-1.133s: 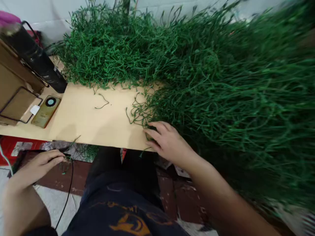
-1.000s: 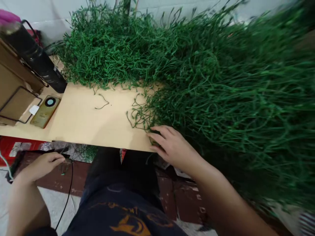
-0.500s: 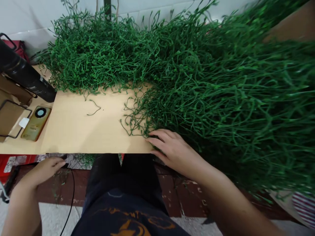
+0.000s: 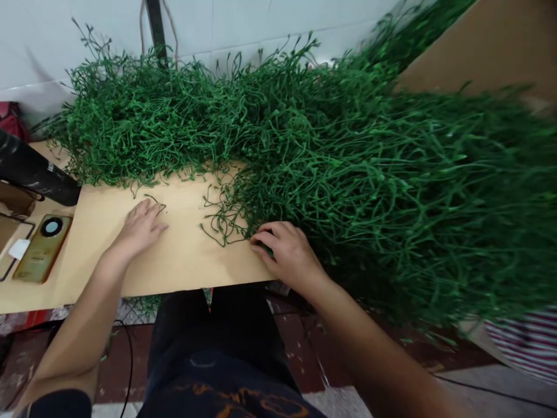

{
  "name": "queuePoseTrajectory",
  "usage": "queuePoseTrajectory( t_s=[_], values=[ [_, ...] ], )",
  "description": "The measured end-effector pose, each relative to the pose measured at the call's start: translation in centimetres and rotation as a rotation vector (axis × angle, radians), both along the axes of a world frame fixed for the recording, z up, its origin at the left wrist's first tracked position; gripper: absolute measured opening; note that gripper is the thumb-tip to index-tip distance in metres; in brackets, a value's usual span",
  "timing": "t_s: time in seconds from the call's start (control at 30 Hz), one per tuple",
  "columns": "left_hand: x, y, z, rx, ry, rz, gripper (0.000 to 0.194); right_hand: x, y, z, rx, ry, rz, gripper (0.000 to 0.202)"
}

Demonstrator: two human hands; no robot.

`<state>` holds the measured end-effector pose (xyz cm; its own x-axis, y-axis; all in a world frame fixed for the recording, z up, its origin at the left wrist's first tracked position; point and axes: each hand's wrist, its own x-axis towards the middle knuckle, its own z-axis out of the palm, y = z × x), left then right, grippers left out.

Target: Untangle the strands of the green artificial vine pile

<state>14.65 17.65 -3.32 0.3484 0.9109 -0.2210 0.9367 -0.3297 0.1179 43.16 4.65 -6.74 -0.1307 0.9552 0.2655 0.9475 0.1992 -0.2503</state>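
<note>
Right grip (image 4: 289,253) curls (palm down) beside the green stems (image 4: 339,191).

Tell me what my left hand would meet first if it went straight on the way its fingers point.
Most likely the loose green stem right by your left hand, with the green heap farther on; I can't tell whether hand and stem touch.

We can read no word, number or sign with certainty. On the black bottle (image 4: 32,168) at the left we see white lettering (image 4: 51,167), too small to make out, and on the yellowish phone (image 4: 42,249) we find only faint, illegible marks. The orange script-like print on the dark shirt (image 4: 191,374) defeats us too
</note>
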Motion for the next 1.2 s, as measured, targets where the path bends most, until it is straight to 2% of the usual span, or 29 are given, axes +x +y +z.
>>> queuePoseTrajectory(
  t_s=[0.1, 0.2, 0.47, 0.67, 1.03, 1.2],
  values=[
    [0.9, -0.1, 0.2, 0.009, 0.036, -0.08, 0.059, 0.6, 0.7, -0.7, 0.031, 0.022, -0.067, 0.013],
    [0.7, -0.7, 0.2, 0.02, 0.022, -0.148, 0.056, 0.8, 1.3, -0.9, 0.043, 0.024, -0.138, 0.014],
    [-0.2, -0.7, -1.1, 0.116, -0.032, -0.208, 0.051, 1.3, 2.8, -0.9, 0.032, 0.035, -0.25, 0.018],
    [-0.4, -0.9, -1.6, 0.134, -0.067, -0.206, 0.05, 2.6, 4.3, -1.5, 0.105, 0.029, -0.309, 0.02],
    [-0.2, -1.1, -1.9, 0.117, -0.05, -0.185, 0.051, 4.2, 6.5, -2.0, 0.082, -0.022, -0.37, 0.021],
    [-0.5, -1.9, -1.9, 0.114, -0.015, -0.194, 0.051, 4.8, 7.3, -1.9, 0.07, -0.029, -0.389, 0.02]
  ],
)
